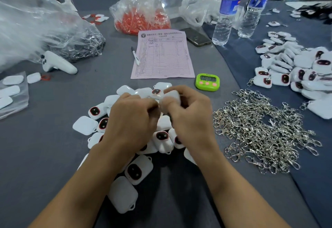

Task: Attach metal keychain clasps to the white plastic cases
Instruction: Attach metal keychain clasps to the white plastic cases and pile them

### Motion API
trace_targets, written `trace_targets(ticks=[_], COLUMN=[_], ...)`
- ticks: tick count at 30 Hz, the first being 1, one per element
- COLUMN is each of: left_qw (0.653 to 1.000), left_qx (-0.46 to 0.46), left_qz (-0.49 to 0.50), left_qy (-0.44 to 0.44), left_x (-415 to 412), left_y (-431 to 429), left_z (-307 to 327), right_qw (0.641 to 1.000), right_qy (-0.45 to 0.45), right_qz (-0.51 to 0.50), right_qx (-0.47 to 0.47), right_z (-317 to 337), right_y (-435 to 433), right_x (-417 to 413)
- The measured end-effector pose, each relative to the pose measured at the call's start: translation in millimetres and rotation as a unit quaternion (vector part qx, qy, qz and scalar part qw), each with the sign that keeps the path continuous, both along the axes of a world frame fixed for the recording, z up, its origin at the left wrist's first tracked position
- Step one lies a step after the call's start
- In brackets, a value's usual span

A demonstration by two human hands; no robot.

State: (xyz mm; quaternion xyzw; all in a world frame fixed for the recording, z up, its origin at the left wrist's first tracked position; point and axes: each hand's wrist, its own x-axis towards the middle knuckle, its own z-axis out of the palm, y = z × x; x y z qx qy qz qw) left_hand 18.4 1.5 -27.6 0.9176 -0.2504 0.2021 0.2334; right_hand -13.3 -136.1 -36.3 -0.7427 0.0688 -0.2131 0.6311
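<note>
While both hands meet just above the middle of the bench point(45, 146), the right hand point(190, 118) grips one white case point(170, 96), its fingers curled round the body so that only a rounded end shows between thumb and forefinger. The left hand point(133, 118) is curled too, its fingertips brought up against that case from the left. Whether they pinch a clasp, or only steady the case's edge, is too blurred to tell. The case sits between the two hands, directly over the pile of loose cases point(138, 172), which lies under and in front of the wrists, several of them with their dark, red-rimmed windows facing up. Motion blur hides the held case's long axis and its small hanging loop, so I cannot say which way the loop points. My judgement is that the join turns on that loop being presented toward the left fingertips. The heap of metal clasps point(265, 132) lies to the right of the right hand, near it and well apart from the left, so the right hand has the shorter reach for a fresh clasp, though it is the one now occupied. Farther right, beyond the clasps, a mound of finished cases point(301, 69) is stacked, a few with clasps showing at their edges. A green timer point(207, 82) stands just beyond the hands.
</note>
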Motion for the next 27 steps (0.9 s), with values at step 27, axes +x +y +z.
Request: trace_targets(ticks=[27], left_qw=[0.834], left_qx=[-0.484], left_qz=[0.171], left_qy=[0.203], left_x=[62], left_y=[71], left_z=[-12], right_qw=[0.941], right_qy=[0.098], right_qz=[0.114], right_qx=[-0.302], right_z=[-2], right_y=[4], right_x=[-7])
